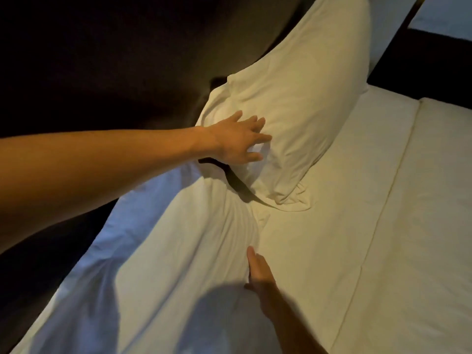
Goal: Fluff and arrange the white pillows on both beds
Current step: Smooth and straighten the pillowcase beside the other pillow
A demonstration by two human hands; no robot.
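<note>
Two white pillows lie against the dark headboard. On the far pillow (293, 108) my left hand (237, 141) lies flat, fingers spread, pressing into its lower left part. The near pillow (178, 251) fills the lower left of the view, rumpled along its right edge. There my right hand (258, 274) rests against the side of the near pillow; only the thumb and part of the palm show, so I cannot tell whether it grips the fabric.
The white bed sheet (332, 213) spreads to the right, with a folded duvet edge (421, 200) beyond it. A dark padded headboard (127, 60) runs along the left. At the top right a dark gap (413, 60) separates this bed from another white surface (444, 16).
</note>
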